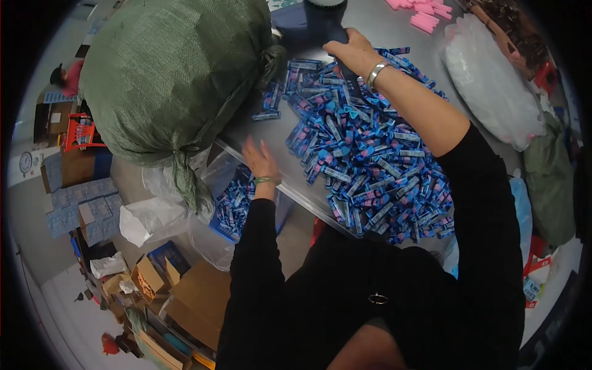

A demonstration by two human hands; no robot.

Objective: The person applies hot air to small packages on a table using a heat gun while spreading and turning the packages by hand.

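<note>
A big heap of small blue-and-pink wrapped packets (382, 166) lies spread over the metal table (280, 139). My left hand (261, 163) is at the table's front edge, fingers apart, with nothing in it. Just beneath it stands a blue bin lined with a clear plastic bag (213, 246), holding more of the same packets. My right hand (356, 54), with a silver bangle at the wrist, is closed at the far side of the heap around a dark blue object (314, 26). The object is blurred, so its exact kind is unclear.
A bulging green woven sack (176, 80) sits at the table's left. Pink pieces (422, 13) lie at the far right, near a white plastic bag (490, 83). Cardboard boxes (196, 302) and stacked blue packs (86, 200) stand on the left. Another person (66, 79) is in the background.
</note>
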